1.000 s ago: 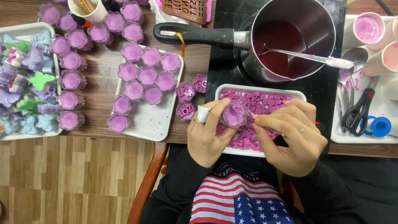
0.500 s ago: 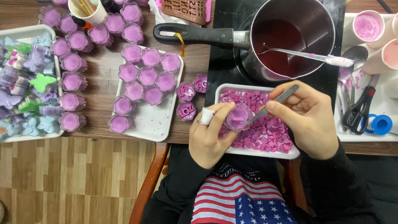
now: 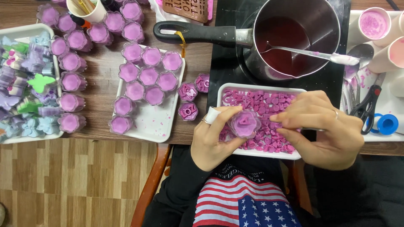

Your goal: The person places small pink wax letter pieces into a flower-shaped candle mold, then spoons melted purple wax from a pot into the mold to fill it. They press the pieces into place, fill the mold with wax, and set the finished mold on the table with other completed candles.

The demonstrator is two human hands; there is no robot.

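Note:
My left hand (image 3: 212, 136) grips a small flower-shaped cup of purple wax (image 3: 244, 123) over the front edge of a white tray (image 3: 257, 87) filled with several small pink wax pieces. A pink piece lies on the cup's wax. My right hand (image 3: 324, 129) is closed beside the cup, fingertips nearly touching it, with a thin metal tool mostly hidden inside it. Left of the tray, three filled purple cups (image 3: 187, 91) with pink pieces on top stand on the wooden table.
A steel saucepan (image 3: 294, 35) with dark red liquid and a spoon sits on a black hob behind the tray. A white tray (image 3: 147, 122) of purple cups lies left; more cups (image 3: 71, 82) and a tray of coloured wax shapes (image 3: 25, 84) farther left. Scissors (image 3: 368, 101) and paper cups right.
My right hand has come down from above the tray to the cup, and the metal tool that stuck out is now mostly hidden. The cup has turned to show a pink piece on it.

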